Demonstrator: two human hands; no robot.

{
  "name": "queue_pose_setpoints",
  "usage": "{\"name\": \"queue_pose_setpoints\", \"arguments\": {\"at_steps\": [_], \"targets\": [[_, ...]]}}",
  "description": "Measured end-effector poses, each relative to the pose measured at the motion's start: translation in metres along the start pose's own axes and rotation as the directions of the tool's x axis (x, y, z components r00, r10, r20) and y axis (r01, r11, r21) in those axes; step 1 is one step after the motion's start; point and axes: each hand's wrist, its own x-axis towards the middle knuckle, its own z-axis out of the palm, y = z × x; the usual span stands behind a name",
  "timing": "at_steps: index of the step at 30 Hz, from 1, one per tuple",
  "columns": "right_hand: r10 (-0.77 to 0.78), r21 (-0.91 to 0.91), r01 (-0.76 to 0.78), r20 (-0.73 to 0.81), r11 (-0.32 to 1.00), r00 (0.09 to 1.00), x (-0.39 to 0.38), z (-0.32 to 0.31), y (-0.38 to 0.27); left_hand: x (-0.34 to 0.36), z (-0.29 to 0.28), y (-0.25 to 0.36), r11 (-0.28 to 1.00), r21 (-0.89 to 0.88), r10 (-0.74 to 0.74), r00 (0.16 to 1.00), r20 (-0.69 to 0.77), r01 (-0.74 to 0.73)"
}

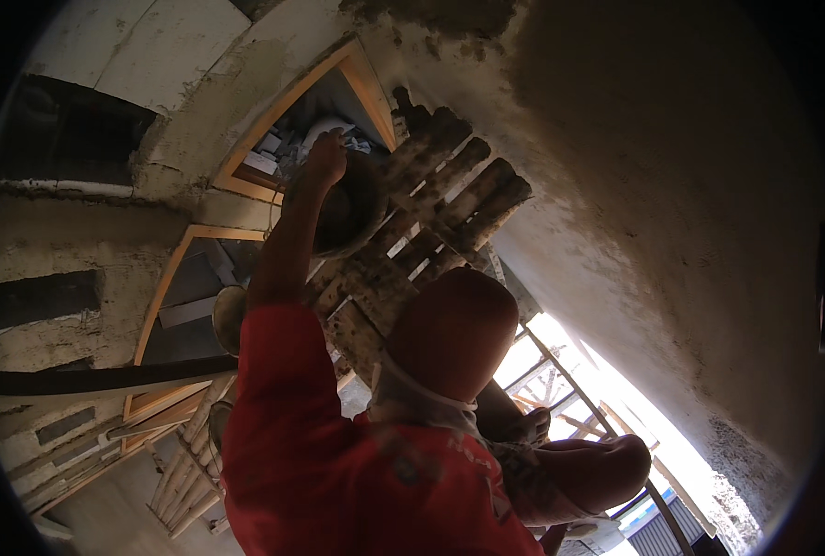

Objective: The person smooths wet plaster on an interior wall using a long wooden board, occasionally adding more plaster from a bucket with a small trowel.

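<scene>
My left arm, in a red sleeve, stretches up and away to a round dark bucket (361, 208). At its upper rim my left hand (327, 157) is closed, seemingly gripping the edge; my arm hides part of the bucket, and its contents are too dark to make out. The bucket rests by mortar-stained scaffold boards (459, 181). My bent bare knees rise in front of me, one over the boards and one at the lower right. My right hand does not show; only a sliver of skin appears below the right knee.
Left, a rough plastered wall has wood-framed triangular openings (366, 83) and dark rectangular gaps (46, 296). A dark bar (107, 378) crosses there. Poles (185, 482) stand below. Right, a large plastered surface (653, 204) curves overhead; a thin rail (565, 375) crosses a bright drop.
</scene>
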Motion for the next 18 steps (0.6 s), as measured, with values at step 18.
{"name": "queue_pose_setpoints", "arguments": {"at_steps": [18], "targets": [[-0.210, -0.221, 0.261, 0.231, 0.940, 0.950, 0.089, 0.011, -0.101, -0.114, -0.127, 0.031, 0.974, -0.155, -0.222, 0.833, -0.507, 0.165]]}}
